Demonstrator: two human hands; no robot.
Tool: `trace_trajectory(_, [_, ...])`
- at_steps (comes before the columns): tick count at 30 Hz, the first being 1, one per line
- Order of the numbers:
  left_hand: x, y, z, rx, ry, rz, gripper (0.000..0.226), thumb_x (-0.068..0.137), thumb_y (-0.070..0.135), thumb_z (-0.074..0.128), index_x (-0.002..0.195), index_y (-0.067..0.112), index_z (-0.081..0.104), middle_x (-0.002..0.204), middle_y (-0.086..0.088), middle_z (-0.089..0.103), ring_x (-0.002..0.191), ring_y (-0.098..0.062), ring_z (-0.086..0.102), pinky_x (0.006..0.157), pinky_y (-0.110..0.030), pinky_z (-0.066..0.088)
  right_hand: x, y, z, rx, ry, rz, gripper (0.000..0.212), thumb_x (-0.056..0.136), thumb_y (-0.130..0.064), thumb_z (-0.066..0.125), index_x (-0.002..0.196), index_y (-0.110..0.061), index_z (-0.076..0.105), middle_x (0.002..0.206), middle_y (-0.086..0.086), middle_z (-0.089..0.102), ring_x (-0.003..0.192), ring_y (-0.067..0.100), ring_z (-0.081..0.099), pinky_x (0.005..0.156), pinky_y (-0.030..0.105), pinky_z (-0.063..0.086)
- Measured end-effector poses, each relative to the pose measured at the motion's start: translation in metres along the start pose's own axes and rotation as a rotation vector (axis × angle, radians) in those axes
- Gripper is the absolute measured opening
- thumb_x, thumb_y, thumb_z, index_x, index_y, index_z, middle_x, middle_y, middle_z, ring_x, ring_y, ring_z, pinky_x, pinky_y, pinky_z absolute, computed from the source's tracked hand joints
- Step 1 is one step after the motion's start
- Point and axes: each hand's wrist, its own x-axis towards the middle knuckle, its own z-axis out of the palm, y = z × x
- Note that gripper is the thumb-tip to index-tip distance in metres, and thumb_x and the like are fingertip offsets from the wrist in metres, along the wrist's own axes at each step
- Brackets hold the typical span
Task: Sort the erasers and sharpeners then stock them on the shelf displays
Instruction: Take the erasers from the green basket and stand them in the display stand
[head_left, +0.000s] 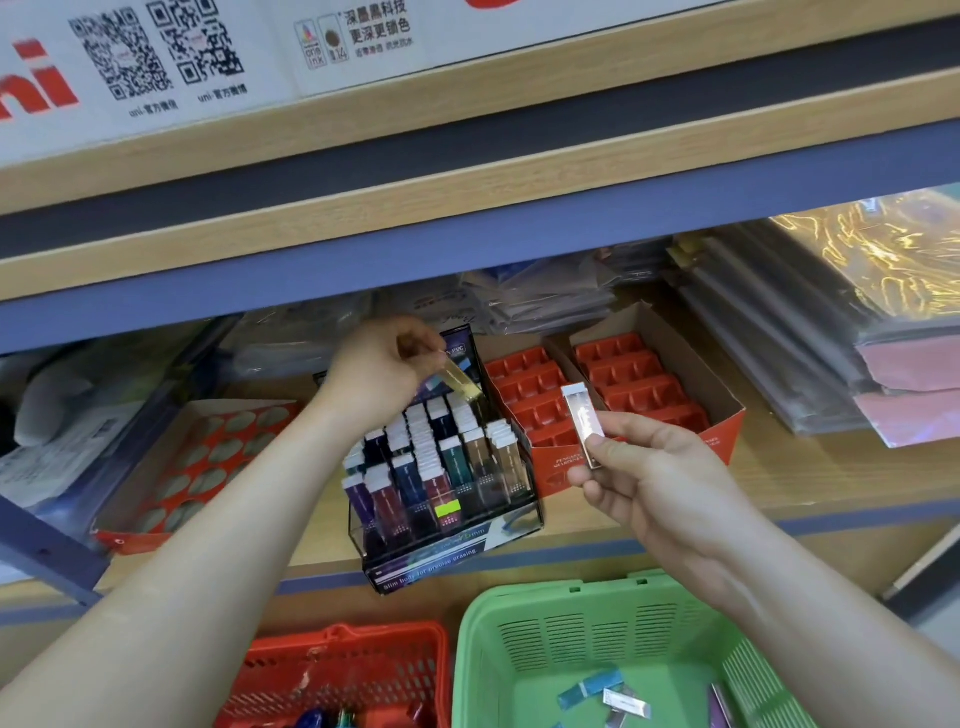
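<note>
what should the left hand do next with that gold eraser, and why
Probably lower the gold eraser into the back of the eraser display: the left hand pinches it, tilted, just above the upright rows there, while the right hand holds a silver eraser off to the side, likely next.

the left hand (382, 366) pinches a gold eraser (461, 378), tilted over the back rows of a black display box (431, 564) that stands on the wooden shelf (805, 483), packed with upright slim erasers. the right hand (641, 470) holds a silver eraser (583, 418) upright by its lower end, in front of a red sharpener box (719, 441) with moulded trays. below, a green basket (480, 623) holding a few loose erasers (592, 687) sits beside a red basket (353, 636).
</note>
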Motion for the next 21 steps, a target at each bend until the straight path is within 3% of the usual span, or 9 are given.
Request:
trace_trajectory(4, [0.013, -0.005, 0.026, 0.108, -0.008, 0.047, 0.007, 0.089, 0.017, 0.067, 0.095, 0.02, 0.067, 0.085, 0.012, 0.063, 0.075, 0.002, 0.056, 0.061, -0.006, 0.038, 0.001, -0.001, 0.0, 0.02, -0.002, -0.01, 0.023, 0.092, 0.002, 0.059, 0.114, -0.005, 0.06, 0.078, 0.009, 0.07, 0.066, 0.017, 0.068, 0.056, 0.022, 0.055])
trace_trajectory(9, [0.024, -0.014, 0.048, 0.363, -0.044, 0.175, 0.017, 0.092, 0.018, 0.062, 0.107, 0.013, 0.069, 0.103, -0.004, 0.07, 0.093, -0.017, 0.062, 0.081, -0.025, 0.047, 0.002, 0.0, -0.001, 0.01, 0.01, -0.011, 0.02, 0.089, 0.0, 0.063, 0.108, -0.004, 0.063, 0.084, 0.014, 0.067, 0.065, 0.017, 0.068, 0.056, 0.021, 0.056])
trace_trajectory(15, [0.033, -0.017, 0.062, 0.576, -0.083, 0.222, 0.017, 0.091, 0.02, 0.062, 0.104, 0.012, 0.069, 0.101, -0.007, 0.07, 0.094, -0.025, 0.063, 0.077, -0.031, 0.051, 0.004, 0.002, -0.003, -0.068, 0.024, -0.028, 0.015, 0.08, -0.007, 0.072, 0.094, -0.005, 0.068, 0.07, 0.007, 0.066, 0.056, 0.011, 0.059, 0.052, 0.019, 0.049])
trace_trajectory(19, [0.028, -0.004, 0.055, 0.48, -0.032, 0.167, 0.017, 0.092, 0.021, 0.058, 0.098, 0.013, 0.072, 0.096, 0.0, 0.071, 0.089, -0.018, 0.065, 0.078, -0.029, 0.051, 0.006, 0.005, -0.002, -0.044, 0.025, -0.019, 0.014, 0.082, 0.001, 0.069, 0.095, -0.003, 0.067, 0.067, 0.008, 0.067, 0.06, 0.015, 0.062, 0.055, 0.019, 0.054])
trace_trajectory(21, [0.015, 0.009, 0.046, 0.187, -0.042, 0.083, 0.017, 0.094, 0.026, 0.057, 0.091, 0.019, 0.073, 0.086, 0.009, 0.071, 0.079, -0.011, 0.064, 0.074, -0.026, 0.051, 0.006, 0.006, 0.0, -0.048, 0.024, -0.029, 0.014, 0.083, 0.004, 0.067, 0.095, -0.003, 0.067, 0.067, 0.007, 0.067, 0.061, 0.016, 0.062, 0.057, 0.019, 0.055])
